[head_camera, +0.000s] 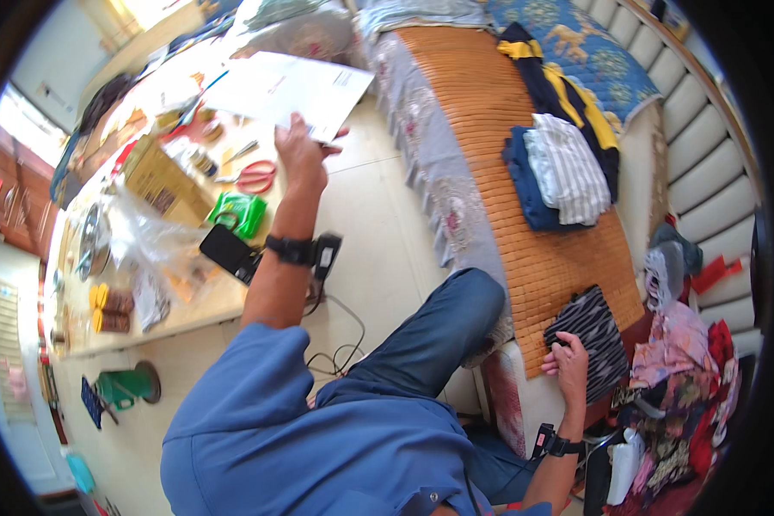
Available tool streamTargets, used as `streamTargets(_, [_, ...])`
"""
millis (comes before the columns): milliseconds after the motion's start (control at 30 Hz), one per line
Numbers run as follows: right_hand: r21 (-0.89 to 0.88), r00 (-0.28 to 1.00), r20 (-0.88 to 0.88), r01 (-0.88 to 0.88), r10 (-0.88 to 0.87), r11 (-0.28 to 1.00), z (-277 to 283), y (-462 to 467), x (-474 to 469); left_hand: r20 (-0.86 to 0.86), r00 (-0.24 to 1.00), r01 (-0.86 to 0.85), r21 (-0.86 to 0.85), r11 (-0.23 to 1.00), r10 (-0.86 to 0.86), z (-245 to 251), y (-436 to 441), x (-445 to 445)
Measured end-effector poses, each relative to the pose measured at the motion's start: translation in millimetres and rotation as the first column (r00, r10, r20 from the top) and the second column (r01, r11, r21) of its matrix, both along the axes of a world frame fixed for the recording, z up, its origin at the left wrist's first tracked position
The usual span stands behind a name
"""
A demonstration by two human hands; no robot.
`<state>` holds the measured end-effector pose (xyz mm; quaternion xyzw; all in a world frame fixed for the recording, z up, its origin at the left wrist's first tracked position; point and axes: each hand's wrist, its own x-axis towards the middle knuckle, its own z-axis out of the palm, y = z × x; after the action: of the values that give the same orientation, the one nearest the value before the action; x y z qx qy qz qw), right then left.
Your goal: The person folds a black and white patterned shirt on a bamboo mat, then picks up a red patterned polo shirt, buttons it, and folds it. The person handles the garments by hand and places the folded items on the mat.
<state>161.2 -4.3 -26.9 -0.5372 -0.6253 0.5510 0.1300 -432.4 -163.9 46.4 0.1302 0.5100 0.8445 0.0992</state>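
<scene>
My left hand [303,145] holds a white printed sheet [290,87] by its near edge, over the side of the cluttered table. My right hand [569,361] lies at the left edge of a folded black-and-grey patterned garment [596,335], its fingers loosely bent and apart; whether it touches the cloth is hard to tell. Beyond it, a folded striped shirt [571,171] rests on folded dark blue cloth [529,193], beside a black-and-yellow garment [564,97], all on the couch with its brown slatted mat [464,97].
On the table [213,309] are red-handled scissors [256,177], a green packet [248,213], a black phone [227,248], a cardboard box [161,177], a clear plastic bag [148,226] and yellow-lidded jars [111,309]. Cables [342,345] lie on the floor. Heaped clothes [677,387] are at right.
</scene>
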Motion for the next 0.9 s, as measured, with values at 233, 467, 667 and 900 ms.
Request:
streamTargets(233, [-0.014,0.997,-0.075,-0.012,0.01,1.0,-6.1,-4.2,10.7,0.187,0.963,0.233,-0.215,0.948,-0.195,-58.0,26.7,62.6])
streamTargets(467, [-0.094,0.987,-0.162,0.011,-0.026,0.995,-2.4,-11.1,19.3,0.115,0.93,0.369,-0.288,0.884,-0.35,-53.1,49.3,80.3])
streamTargets(667, [-0.096,0.987,-0.158,0.021,-0.036,0.995,-3.0,-13.5,20.0,0.071,0.865,0.493,-0.307,0.814,-0.497,-44.3,93.5,55.9])
streamTargets(900, [-0.122,0.982,-0.175,0.043,-0.064,0.992,-6.1,-13.5,21.2,0.025,0.85,0.494,-0.385,0.78,-0.526,-44.0,217.4,-5.2])
